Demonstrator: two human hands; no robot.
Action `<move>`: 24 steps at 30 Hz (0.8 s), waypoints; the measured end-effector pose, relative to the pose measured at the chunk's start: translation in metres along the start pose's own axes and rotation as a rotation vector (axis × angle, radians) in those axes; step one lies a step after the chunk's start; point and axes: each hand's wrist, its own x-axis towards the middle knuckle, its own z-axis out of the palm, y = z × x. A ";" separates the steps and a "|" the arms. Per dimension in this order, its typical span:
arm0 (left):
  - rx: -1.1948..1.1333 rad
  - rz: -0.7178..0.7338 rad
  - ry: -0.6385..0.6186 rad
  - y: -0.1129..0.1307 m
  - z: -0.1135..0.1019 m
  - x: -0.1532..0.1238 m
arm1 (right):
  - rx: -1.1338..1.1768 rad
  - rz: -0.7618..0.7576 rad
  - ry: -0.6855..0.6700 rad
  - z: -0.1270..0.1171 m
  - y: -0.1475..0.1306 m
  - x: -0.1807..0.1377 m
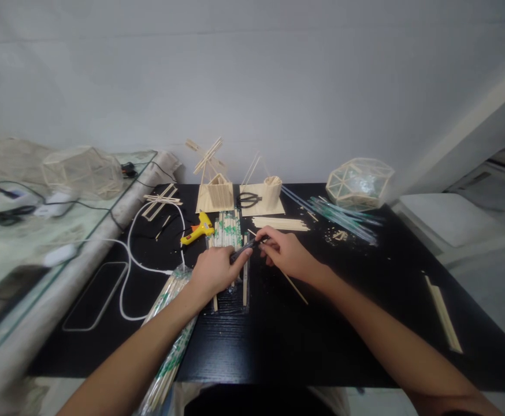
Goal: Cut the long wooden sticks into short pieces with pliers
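My left hand [215, 268] is closed round a dark-handled tool [241, 252], its thumb along the handle; the tool's kind cannot be made out. Its tip reaches the fingers of my right hand [281, 248]. That hand pinches a thin wooden stick [296, 290], which slants down to the right below the palm. Under my left hand lie a clear plastic sleeve [230, 309] and some loose sticks. Just beyond it is a yellow glue gun [198, 229]. A row of pale sticks [281, 223] lies past my right hand.
Two stick models stand at the back on wooden bases: a windmill [218, 190] and a round tower [272, 193]. Black scissors [249, 200] lie between them. A white cable [126, 277], a phone [96, 296] and bagged sticks [170, 335] are on the left. Plastic wrappers [343, 216] and a polyhedral frame [360, 184] are at right.
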 end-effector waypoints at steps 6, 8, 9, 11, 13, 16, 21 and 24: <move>0.014 -0.008 0.023 -0.001 0.003 0.001 | -0.050 -0.041 0.040 0.001 0.002 0.001; 0.012 -0.004 0.025 -0.001 0.004 0.001 | -0.050 -0.040 0.041 0.002 0.003 0.001; 0.013 -0.002 0.027 -0.002 0.004 0.001 | -0.050 -0.036 0.038 0.002 0.004 0.000; 0.019 -0.003 0.031 -0.002 0.004 0.001 | -0.052 -0.029 0.027 0.002 0.004 0.000; 0.025 -0.008 0.032 -0.002 0.004 0.001 | -0.052 -0.027 0.015 0.002 0.003 0.000; 0.029 -0.014 0.029 -0.002 0.003 0.001 | -0.044 -0.035 -0.003 0.000 0.001 0.000; 0.043 -0.018 0.019 -0.001 0.003 0.001 | -0.008 -0.030 -0.021 -0.004 0.001 0.001; 0.046 -0.035 0.005 -0.002 0.002 0.002 | 0.015 -0.036 -0.028 -0.005 0.000 0.001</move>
